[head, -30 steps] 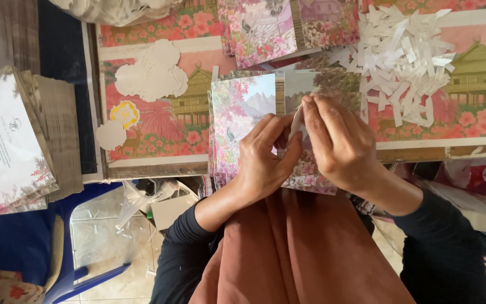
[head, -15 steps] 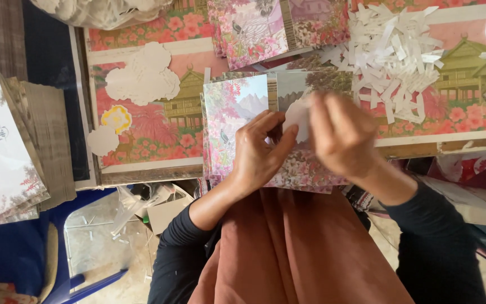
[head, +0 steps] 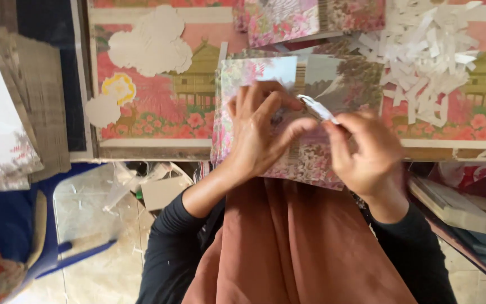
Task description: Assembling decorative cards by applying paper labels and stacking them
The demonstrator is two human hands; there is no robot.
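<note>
Since the earlier frame the right hand (head: pixel 367 155) has been drawn outward to the right, and a narrow white paper strip (head: pixel 317 108) has been lifted clear of the stack of floral printed sheets (head: pixel 310 163).

Nearest the body, the stack is seen overhanging the near edge of the counter (head: pixel 142 151), above the lap. It is pressed down by the left hand (head: pixel 260 132), whose fingers are spread and curled, the thumb and forefinger closed near the upper-left end of the strip. The lower-right end is pinched between thumb and forefinger of the right hand. The strip's long axis runs diagonally, from upper left down to lower right, so it lies between the two hands, with each hand at one end.

Farther along, toward the right far corner, a heap of similar white strips (head: pixel 428 62) is piled on the patterned cover. To the left, pale cloud-shaped cutouts (head: pixel 150 42) are laid flat. More floral sheets (head: pixel 288 19) rest at the far edge. Nothing is seen between the hands and the heap.
</note>
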